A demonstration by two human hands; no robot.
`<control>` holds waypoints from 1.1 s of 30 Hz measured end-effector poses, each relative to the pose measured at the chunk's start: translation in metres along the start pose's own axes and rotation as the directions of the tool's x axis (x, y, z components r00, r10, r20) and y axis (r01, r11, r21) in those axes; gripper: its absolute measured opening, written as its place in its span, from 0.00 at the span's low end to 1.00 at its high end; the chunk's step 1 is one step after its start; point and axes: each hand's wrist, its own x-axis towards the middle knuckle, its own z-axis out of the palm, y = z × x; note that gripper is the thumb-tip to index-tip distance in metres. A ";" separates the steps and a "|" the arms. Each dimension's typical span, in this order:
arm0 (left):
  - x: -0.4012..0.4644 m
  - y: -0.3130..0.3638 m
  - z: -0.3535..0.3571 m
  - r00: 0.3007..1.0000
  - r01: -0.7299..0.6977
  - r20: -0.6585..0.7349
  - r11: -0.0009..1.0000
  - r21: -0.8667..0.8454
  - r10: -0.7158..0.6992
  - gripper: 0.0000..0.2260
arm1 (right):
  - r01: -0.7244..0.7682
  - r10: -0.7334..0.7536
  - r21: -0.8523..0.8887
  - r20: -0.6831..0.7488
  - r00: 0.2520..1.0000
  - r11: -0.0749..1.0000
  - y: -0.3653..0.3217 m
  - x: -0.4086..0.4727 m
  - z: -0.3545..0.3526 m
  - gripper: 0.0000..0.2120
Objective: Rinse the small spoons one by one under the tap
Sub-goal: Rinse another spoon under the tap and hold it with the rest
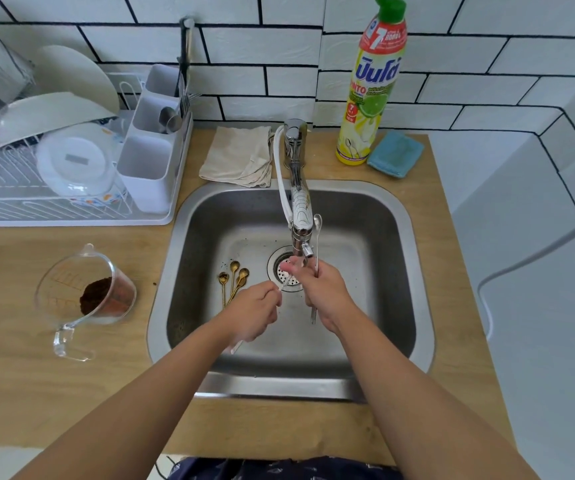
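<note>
i see the right hand clenched around a silver spoon, held upright with its bowl beside the tap spout, over the sink drain. the left hand pinches a thin white-handled utensil; its working end is hidden. three gold spoons lie on the sink floor, just left of the drain.

Yellow dish soap bottle with large blue Thai brand lettering, white "7" on its red neck band, "PINTO" beneath, small red "7" badge, other print unreadable
</note>
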 end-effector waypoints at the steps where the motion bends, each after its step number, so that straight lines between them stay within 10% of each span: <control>1: 0.000 -0.001 0.001 1.000 0.006 0.008 1.000 -0.004 -0.006 0.12 | 0.012 -0.012 0.000 -0.019 1.000 1.000 0.001 -0.001 0.001 0.03; 13: -0.001 0.003 0.003 0.992 0.093 0.098 0.974 -0.207 -0.074 0.11 | 0.039 -0.039 -0.017 -0.016 0.999 0.999 -0.001 -0.002 -0.002 0.11; 33: 0.002 -0.004 0.002 0.996 -0.067 -0.059 0.998 -0.014 0.066 0.16 | 0.023 -0.016 0.057 -0.115 0.993 0.998 -0.009 -0.008 0.005 0.11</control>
